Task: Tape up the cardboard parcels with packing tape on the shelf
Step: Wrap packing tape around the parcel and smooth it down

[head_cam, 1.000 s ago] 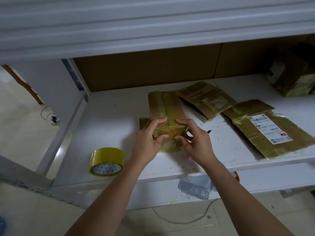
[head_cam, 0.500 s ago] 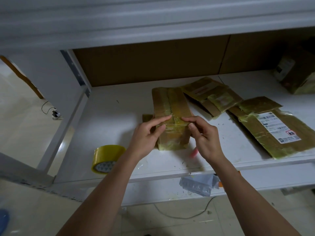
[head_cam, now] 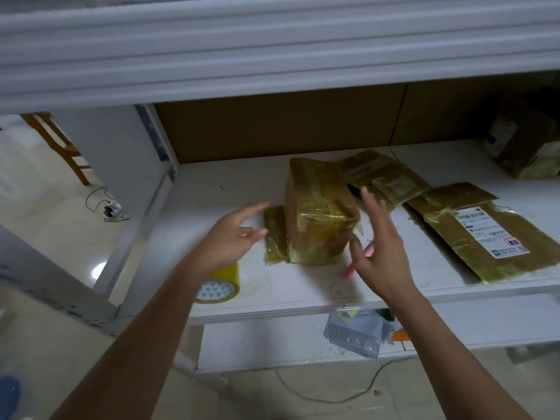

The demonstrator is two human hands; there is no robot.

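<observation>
A small cardboard parcel (head_cam: 318, 213), wrapped in yellowish tape, stands on the white shelf (head_cam: 212, 201). Against its left side lies a flat taped piece (head_cam: 274, 234). My left hand (head_cam: 233, 237) hovers just left of the parcel, fingers spread, touching nothing. My right hand (head_cam: 378, 250) is raised just right of it, fingers loosely spread and empty. A roll of yellow packing tape (head_cam: 219, 286) lies at the shelf's front edge, partly hidden under my left wrist.
Two flat taped parcels lie to the right, one (head_cam: 385, 177) behind and one with a white label (head_cam: 485, 234). Another box (head_cam: 527, 147) stands at the far right. A lower shelf holds a grey plastic bag (head_cam: 354, 331). Cables run across the floor.
Both hands have let go of the parcel's top and pulled apart to either side. The parcel now stands free on the shelf.
</observation>
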